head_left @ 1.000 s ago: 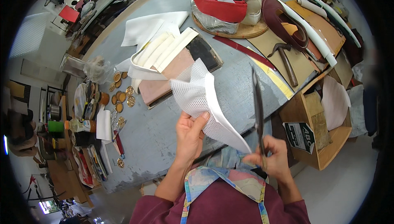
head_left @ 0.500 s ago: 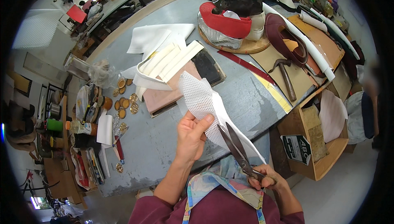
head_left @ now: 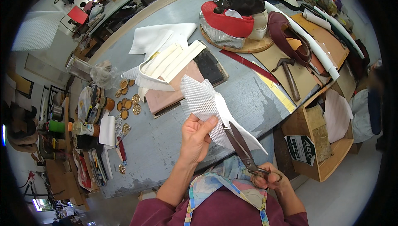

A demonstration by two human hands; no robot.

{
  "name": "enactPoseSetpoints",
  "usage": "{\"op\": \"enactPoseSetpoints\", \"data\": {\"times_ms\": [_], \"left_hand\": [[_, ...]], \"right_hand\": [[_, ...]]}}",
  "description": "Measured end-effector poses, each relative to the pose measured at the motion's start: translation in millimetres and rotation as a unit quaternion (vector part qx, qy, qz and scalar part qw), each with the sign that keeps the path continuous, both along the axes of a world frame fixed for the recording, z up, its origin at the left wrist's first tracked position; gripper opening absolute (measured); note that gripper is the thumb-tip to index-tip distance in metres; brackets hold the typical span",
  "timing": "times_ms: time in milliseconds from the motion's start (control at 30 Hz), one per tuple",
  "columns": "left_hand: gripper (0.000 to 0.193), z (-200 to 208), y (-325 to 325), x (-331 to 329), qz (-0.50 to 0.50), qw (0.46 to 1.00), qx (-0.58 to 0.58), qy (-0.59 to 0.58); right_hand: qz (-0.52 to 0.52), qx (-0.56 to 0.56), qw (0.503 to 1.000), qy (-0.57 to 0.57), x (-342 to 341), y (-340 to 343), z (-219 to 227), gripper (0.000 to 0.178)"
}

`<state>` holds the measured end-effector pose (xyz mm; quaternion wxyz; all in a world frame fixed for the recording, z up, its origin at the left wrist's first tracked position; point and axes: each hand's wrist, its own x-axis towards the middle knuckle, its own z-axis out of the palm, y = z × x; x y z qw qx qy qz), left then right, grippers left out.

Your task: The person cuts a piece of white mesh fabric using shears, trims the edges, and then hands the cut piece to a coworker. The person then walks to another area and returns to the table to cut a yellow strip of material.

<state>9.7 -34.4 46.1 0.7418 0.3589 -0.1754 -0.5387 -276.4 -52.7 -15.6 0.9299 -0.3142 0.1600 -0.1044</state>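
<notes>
My left hand (head_left: 195, 137) pinches a piece of white mesh fabric (head_left: 199, 97) between thumb and fingers, above the near part of the table. Part of the piece is smooth and white, running down to the right in a narrow tip. In my right hand (head_left: 268, 177) are dark metal scissors (head_left: 242, 148), fingers through the handle loops. Their blades point up and left, reaching the fabric just right of my left thumb. The blades look nearly closed on it.
Beyond the fabric lie a pink and black pad (head_left: 182, 81) and white strips. A hammer (head_left: 288, 79), a maroon shoe (head_left: 286, 39) and a red shoe (head_left: 228, 19) are at the right. Round metal ornaments (head_left: 124, 103) sit left, beside jars. A wooden drawer (head_left: 327, 159) juts out at right.
The scissor blades have come closer together on the fabric. The smooth white part has swung slightly, its tip higher and away from my right hand.
</notes>
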Motion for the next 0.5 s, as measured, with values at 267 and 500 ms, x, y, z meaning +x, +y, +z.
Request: {"op": "enactPoseSetpoints", "data": {"times_ms": [267, 500], "left_hand": [[0.032, -4.8, 1.6, -2.8, -0.018, 0.999, 0.013, -0.024], [0.031, -8.2, 4.6, -8.1, -0.007, 0.999, 0.021, -0.025]], "right_hand": [[-0.008, 0.003, 1.0, -0.014, 0.9, -2.2, -5.0, 0.068], [-0.015, 0.008, 1.0, -0.012, 0.9, -4.7, -5.8, 0.065]]}}
